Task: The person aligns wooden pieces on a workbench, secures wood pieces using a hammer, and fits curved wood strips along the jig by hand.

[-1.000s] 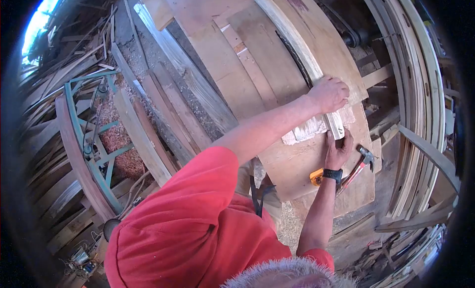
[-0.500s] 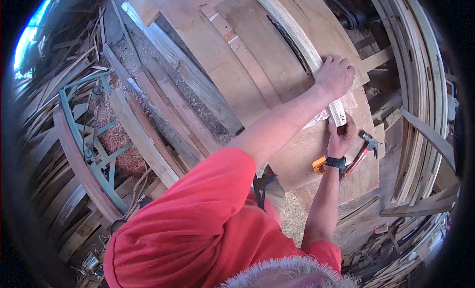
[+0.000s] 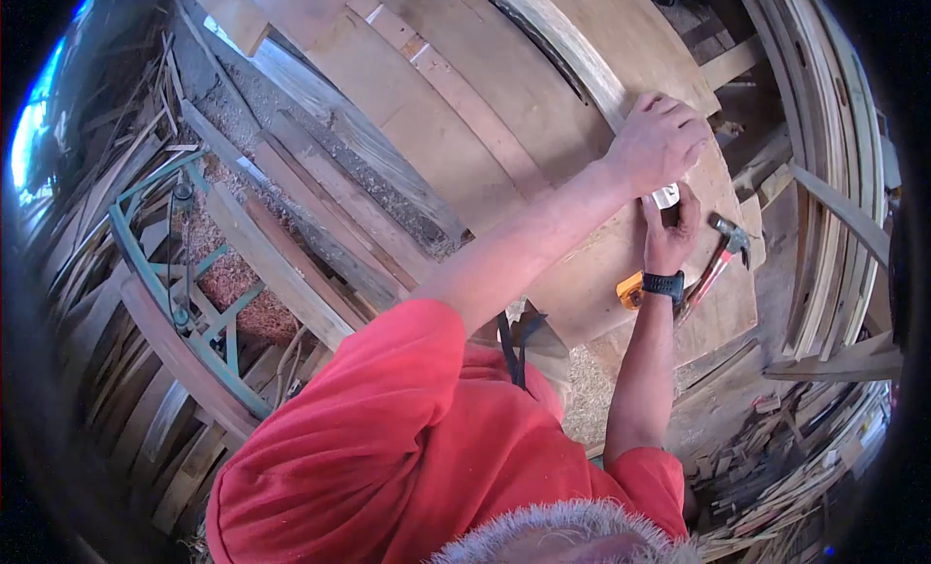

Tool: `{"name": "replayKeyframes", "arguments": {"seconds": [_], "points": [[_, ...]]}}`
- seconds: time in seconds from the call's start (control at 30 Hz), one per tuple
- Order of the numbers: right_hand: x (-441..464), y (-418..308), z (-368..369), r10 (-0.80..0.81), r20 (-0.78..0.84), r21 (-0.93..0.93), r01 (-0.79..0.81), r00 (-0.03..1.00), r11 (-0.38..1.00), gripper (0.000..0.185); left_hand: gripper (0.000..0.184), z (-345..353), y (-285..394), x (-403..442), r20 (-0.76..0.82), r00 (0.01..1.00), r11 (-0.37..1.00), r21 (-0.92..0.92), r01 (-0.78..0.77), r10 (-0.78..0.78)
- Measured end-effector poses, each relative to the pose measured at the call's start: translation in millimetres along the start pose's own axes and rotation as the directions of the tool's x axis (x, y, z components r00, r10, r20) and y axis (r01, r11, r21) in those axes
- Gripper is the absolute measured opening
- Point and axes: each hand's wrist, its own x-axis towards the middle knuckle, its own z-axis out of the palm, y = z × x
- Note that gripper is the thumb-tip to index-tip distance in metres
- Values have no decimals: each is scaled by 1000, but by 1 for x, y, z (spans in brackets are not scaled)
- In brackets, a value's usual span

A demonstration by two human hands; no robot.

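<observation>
A long, pale wooden strip [image 3: 572, 55] runs over the plywood tabletop [image 3: 582, 263]. My left hand [image 3: 661, 142] is closed over the strip close to its near end, fingers curled around it. Just below, my right hand [image 3: 671, 229], with a black watch on the wrist, has thumb and fingers at the strip's end [image 3: 666, 195], which carries a dark mark. My palms hide part of that end. Right of my right hand lies a claw hammer [image 3: 729, 239] with a red handle. A yellow tool resembling a tape measure [image 3: 630, 290] sits beside the watch.
Wooden boards [image 3: 320, 195] lie to the left, near a green metal frame [image 3: 145, 263] with reddish shavings [image 3: 257, 307]. Long curved planks [image 3: 824, 157] stand on the right. Scrap wood [image 3: 795, 448] is heaped at lower right.
My left hand has moved along the strip toward its near end, closer to my right hand, covering more of the end. The whole view has shifted slightly.
</observation>
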Motion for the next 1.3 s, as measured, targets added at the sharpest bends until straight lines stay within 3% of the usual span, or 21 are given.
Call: {"name": "replayKeyframes", "arguments": {"seconds": [0.03,0.17,0.23,0.3,0.53,1.3], "points": [[0,0,-2,-5,20,0,5,1000,1000,51,10,-5,5,-9,-115,993,987,-158,-35,17],[4,-12,2,0,-22,30,1,1000,1000,49,9,-36,1,-62,-63,997,970,-242,31,-47],[4,-11,1,3,-32,-12,-3,999,1000,48,14,-51,-3,-87,48,991,981,-143,133,-127],[5,-16,0,-3,-30,-118,0,1000,993,48,15,-59,-11,-102,79,991,989,-101,112,-104],[4,-11,2,3,-44,-97,-7,999,995,50,20,-57,-10,-107,136,984,994,22,111,-113],[1,-3,4,100,-57,11,-99,993,995,48,19,-57,-9,-108,100,987,992,22,123,-124]]}}
